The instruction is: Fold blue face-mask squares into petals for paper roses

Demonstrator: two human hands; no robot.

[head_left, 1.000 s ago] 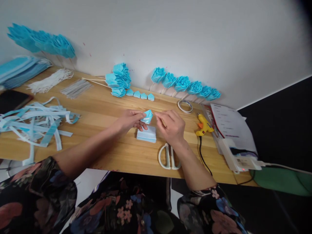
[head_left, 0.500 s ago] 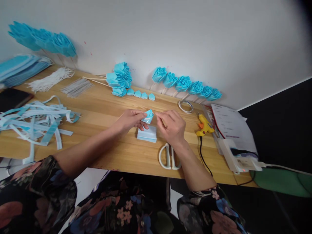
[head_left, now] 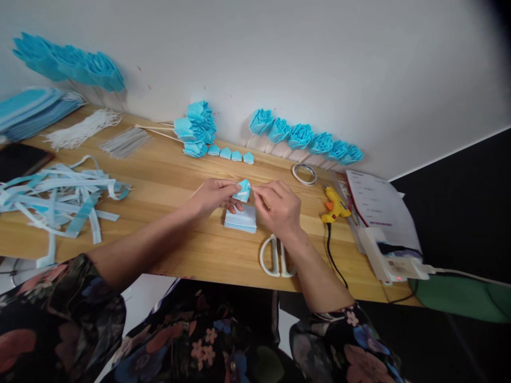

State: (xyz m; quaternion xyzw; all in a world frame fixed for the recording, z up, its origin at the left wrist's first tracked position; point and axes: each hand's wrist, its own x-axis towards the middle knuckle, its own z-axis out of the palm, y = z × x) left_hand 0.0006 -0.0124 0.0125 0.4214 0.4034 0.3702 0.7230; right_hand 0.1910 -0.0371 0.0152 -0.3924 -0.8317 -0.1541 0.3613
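My left hand point(head_left: 219, 196) pinches a small folded blue mask-fabric piece point(head_left: 243, 192) between thumb and fingers. The fold has a pointed top and a white strip across it. At its right edge, the closed thumb and forefinger of my right hand point(head_left: 279, 205) touch it; whatever is between those fingertips is too small to make out. Just below lies a stack of pale blue fabric rectangles point(head_left: 240, 219). Scissors with white handles point(head_left: 270, 258) lie partly under my right wrist. Several similar folded pieces point(head_left: 225, 153) form a row behind my hands.
Blue fabric flowers on sticks point(head_left: 301, 136) lean along the wall. A tape roll point(head_left: 304, 174), a yellow glue gun point(head_left: 336, 206) and a white power strip point(head_left: 377, 260) are on the right. Cut strips point(head_left: 59, 194), white cords point(head_left: 83, 129), wires point(head_left: 125, 143) and masks point(head_left: 35, 111) lie left.
My right hand has moved slightly left, and its fingertips now meet the right edge of the folded piece. My left hand has kept its grip, nearly still.
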